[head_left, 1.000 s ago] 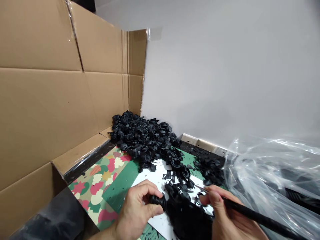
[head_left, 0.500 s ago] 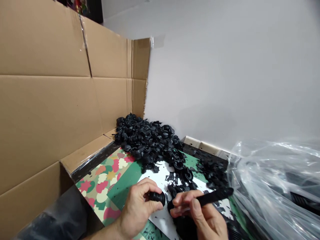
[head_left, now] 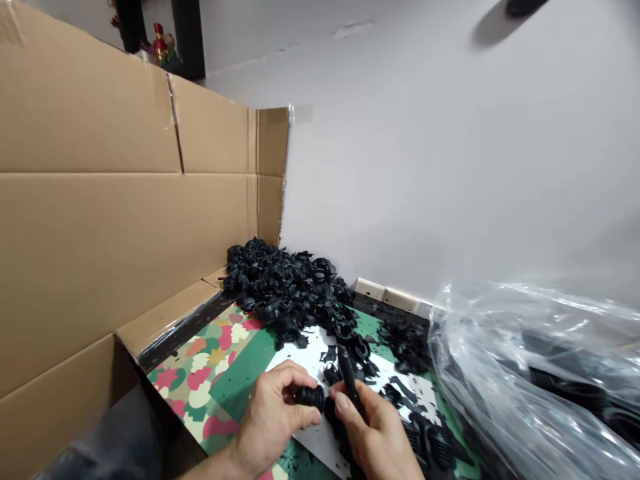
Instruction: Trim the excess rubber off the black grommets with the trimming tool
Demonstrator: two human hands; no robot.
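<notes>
The ribbed part [head_left: 311, 398] is pinched as before by the left hand [head_left: 273, 413], above the white sheet [head_left: 306, 355]. The tool [head_left: 347, 373], gripped by the right hand [head_left: 373, 427], is now turned toward the heap [head_left: 287, 287] and brought near the part, which seems placed within its reach

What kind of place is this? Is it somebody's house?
It looks like a makeshift work corner, possibly in a home. A left hand holds a black ribbed piece near a big black pile, with cardboard alongside and a little red figure behind.
</notes>
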